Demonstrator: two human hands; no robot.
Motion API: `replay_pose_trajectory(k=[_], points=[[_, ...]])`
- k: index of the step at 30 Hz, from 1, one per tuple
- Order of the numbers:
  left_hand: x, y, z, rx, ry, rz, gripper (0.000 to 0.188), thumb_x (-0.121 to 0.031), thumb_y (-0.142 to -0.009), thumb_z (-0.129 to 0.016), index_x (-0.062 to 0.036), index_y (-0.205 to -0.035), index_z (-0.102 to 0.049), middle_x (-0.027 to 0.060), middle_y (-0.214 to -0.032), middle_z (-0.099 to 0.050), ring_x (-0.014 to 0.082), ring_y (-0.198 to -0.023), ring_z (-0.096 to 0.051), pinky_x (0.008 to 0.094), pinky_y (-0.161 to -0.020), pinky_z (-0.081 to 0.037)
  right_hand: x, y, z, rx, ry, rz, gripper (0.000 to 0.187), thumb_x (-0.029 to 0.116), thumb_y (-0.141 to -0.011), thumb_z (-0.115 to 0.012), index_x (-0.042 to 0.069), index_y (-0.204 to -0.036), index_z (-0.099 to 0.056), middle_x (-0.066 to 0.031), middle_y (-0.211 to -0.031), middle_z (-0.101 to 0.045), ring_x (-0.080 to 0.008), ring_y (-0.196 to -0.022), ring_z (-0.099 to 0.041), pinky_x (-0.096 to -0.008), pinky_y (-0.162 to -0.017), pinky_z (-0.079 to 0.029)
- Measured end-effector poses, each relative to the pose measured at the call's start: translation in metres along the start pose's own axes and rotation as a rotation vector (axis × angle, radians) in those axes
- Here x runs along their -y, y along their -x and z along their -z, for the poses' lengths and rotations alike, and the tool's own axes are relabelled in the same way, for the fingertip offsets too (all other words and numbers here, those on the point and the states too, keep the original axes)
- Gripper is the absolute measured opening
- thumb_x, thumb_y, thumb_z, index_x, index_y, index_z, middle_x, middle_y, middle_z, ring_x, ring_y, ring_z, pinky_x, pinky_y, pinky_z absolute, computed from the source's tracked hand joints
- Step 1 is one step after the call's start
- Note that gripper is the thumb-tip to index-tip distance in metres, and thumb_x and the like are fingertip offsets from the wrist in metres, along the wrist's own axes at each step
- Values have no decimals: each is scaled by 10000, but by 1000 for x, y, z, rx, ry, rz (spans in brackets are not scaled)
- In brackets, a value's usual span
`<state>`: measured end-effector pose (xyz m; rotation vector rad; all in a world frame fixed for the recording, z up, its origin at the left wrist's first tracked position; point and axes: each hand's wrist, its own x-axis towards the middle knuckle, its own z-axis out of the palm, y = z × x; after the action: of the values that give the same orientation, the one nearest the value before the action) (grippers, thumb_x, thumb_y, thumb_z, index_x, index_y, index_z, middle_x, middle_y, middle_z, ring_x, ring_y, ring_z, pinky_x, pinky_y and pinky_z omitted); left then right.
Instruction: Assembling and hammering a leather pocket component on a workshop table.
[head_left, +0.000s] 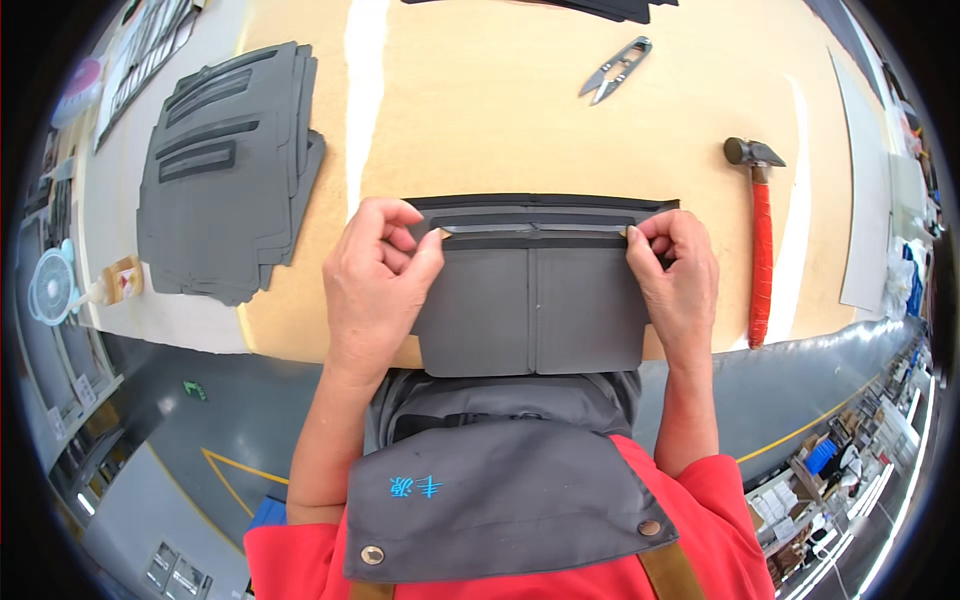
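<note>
A dark grey panel (480,310), apparently leather-like sheet with black bands along its far edge and a seam down its middle, lies flat at the table's near edge. Across its upper part runs a narrow dark strip (535,231) with a shiny face. My left hand (380,265) pinches the strip's left end between thumb and forefinger, and my right hand (677,270) pinches the right end. A small tan bit shows at each fingertip. The other fingers of both hands are curled in.
On the left lies a stack of grey cut panels (220,180). Thread snips (616,70) rest at the back, and a red-handled hammer (761,250) lies to the right. A small bottle (122,282) and a light blue fan (54,285) are at the far left.
</note>
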<state>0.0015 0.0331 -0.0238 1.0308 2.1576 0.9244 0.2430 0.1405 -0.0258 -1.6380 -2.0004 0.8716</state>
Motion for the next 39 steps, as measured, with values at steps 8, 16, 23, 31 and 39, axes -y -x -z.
replay_pose_trajectory(k=[8,16,23,31,39], points=[[-2,0,-1,0,65,66,245,-54,-867,-767,-52,-1060,-615,-11,-778,-557,36,-573,-528,214,-560,-443,-1,0,6,16,-10,-38,153,101,-855,-738,50,-810,-602,-41,-799,-563,-188,-784,-530,-350,-734,-469],[4,-2,5,73,156,134,223,-36,-930,-727,-59,-1109,-596,-29,-810,-538,19,-593,-551,189,-513,-458,-6,-2,7,39,-308,-168,144,103,-926,-729,39,-993,-619,26,-793,-547,-52,-697,-479,-216,-632,-438],[0,-9,12,151,372,280,202,-75,-958,-720,-58,-1110,-588,-23,-837,-561,43,-608,-599,186,-510,-487,-8,0,10,20,-160,-109,159,110,-924,-744,32,-997,-626,20,-806,-551,-63,-708,-467,-230,-642,-437],[-3,-9,11,181,292,271,222,-108,-931,-759,-49,-1078,-604,-25,-830,-574,33,-605,-599,194,-531,-498,-4,-3,9,51,-123,-135,147,126,-929,-732,47,-971,-616,19,-800,-540,-80,-695,-452,-249,-641,-429],[-4,-10,12,164,222,229,221,-110,-927,-751,-37,-1075,-604,-17,-821,-577,41,-609,-609,198,-528,-502,-4,-3,9,43,-71,-94,144,113,-923,-730,48,-986,-618,17,-798,-527,-79,-690,-436,-247,-638,-422]])
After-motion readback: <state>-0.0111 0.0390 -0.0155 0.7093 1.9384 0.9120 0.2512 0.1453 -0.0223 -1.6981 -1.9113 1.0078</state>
